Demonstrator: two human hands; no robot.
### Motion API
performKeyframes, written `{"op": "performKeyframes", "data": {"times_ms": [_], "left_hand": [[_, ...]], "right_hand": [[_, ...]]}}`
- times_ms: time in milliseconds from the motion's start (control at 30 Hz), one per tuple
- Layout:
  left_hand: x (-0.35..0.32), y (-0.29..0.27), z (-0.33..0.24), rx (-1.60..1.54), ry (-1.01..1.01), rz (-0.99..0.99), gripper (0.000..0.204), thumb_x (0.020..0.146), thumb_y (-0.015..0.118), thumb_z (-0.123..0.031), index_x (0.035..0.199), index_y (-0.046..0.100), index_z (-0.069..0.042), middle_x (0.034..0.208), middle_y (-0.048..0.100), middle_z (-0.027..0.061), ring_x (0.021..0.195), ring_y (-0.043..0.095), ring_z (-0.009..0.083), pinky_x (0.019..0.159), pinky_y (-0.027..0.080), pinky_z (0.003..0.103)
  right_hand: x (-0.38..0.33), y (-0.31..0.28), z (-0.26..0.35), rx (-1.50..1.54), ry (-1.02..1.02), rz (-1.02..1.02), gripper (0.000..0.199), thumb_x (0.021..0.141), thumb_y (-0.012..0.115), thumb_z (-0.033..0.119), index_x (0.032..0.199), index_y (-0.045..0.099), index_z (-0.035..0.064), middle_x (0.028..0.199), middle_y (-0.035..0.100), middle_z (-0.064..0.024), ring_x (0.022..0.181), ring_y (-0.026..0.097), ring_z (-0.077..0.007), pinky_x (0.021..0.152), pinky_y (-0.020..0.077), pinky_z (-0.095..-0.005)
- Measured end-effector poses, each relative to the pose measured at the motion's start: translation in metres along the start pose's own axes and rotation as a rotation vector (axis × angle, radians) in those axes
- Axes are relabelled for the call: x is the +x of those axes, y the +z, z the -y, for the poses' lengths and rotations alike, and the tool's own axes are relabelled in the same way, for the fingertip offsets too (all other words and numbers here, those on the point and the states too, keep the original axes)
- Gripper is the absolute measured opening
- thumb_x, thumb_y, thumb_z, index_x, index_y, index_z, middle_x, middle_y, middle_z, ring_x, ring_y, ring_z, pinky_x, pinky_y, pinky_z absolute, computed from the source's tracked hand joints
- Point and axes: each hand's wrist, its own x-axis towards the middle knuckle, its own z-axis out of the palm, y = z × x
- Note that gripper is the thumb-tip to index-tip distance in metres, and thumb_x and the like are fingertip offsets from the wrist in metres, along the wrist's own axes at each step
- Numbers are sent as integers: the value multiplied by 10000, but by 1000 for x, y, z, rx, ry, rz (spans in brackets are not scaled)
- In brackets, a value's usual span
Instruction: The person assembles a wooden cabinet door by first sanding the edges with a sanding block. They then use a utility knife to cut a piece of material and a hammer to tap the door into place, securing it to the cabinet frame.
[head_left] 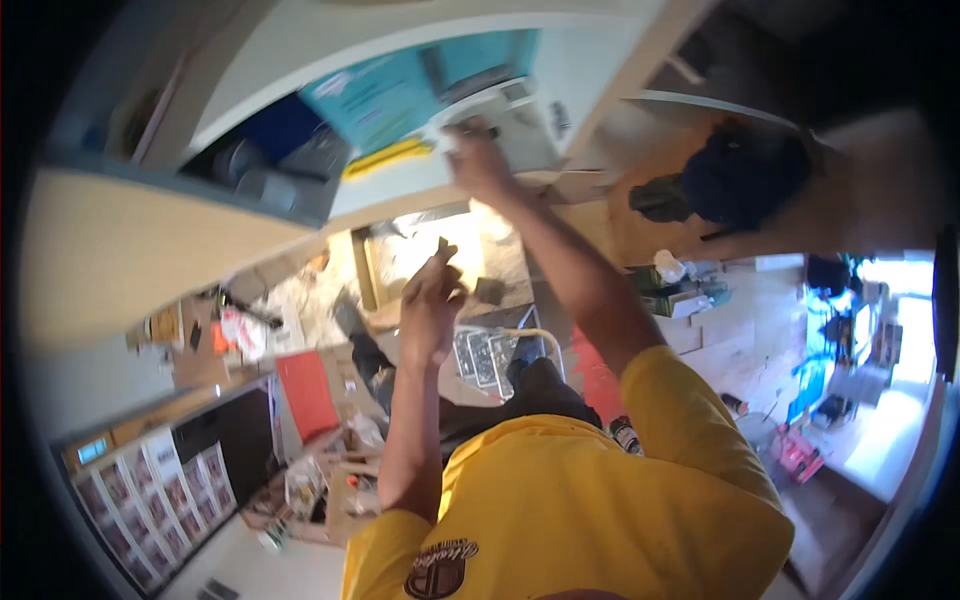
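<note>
My right hand [482,168] reaches up into an open shelf compartment, over a pale boxy thing [520,125] on its floor. Motion smears its fingers, so whether they hold anything is unclear. Lower and to the left, my left hand [428,305] is raised with its fingers closed on a small dark piece [445,250], whose kind I cannot make out. Beside my right hand, a yellow strip-like item [388,158] lies at the shelf's front. Behind it stand turquoise packages [375,100].
A grey bin [265,185] with clear containers sits left in the shelf. Dark caps [745,175] lie on the wooden shelf at right. Below me are a metal step stool [490,360], a lit dusty surface [400,255], a red panel [308,393] and cluttered boxes [320,490].
</note>
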Motion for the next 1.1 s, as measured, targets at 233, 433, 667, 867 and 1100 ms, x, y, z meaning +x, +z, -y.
{"op": "performKeyframes", "data": {"times_ms": [233,433,667,867,1100], "left_hand": [[-14,3,26,-167,-162,54,351,1042,560,-260,1264,621,4,923,642,22,802,593,125,725,518,309],[-14,26,48,-159,-122,129,249,1015,604,-190,1179,653,-8,912,663,43,792,620,134,733,529,313],[-49,80,48,196,10,171,131,985,654,-148,1045,658,-32,834,675,57,660,632,131,603,538,275],[-59,103,35,532,176,47,196,968,681,-129,1102,638,7,835,672,60,663,620,105,566,525,262],[-52,110,19,1285,1029,167,335,821,688,97,1142,687,-2,1029,677,142,907,682,283,717,567,349]], "right_hand": [[-55,-47,12,193,98,-251,306,924,654,136,1210,614,34,1317,531,-224,990,667,-370,812,564,-399],[-165,-129,52,911,813,286,294,1004,631,260,1191,641,34,945,689,-68,846,682,-138,684,581,-308],[-188,-180,71,1054,616,54,287,1000,634,212,1169,654,-19,908,691,-61,756,684,-125,681,570,-274],[-178,-190,77,580,578,33,140,938,678,98,937,672,-41,732,661,-28,635,596,-57,574,490,-236],[-154,-195,78,689,753,-30,171,930,682,127,839,630,-8,686,585,-13,590,578,-77,541,518,-256]]}}
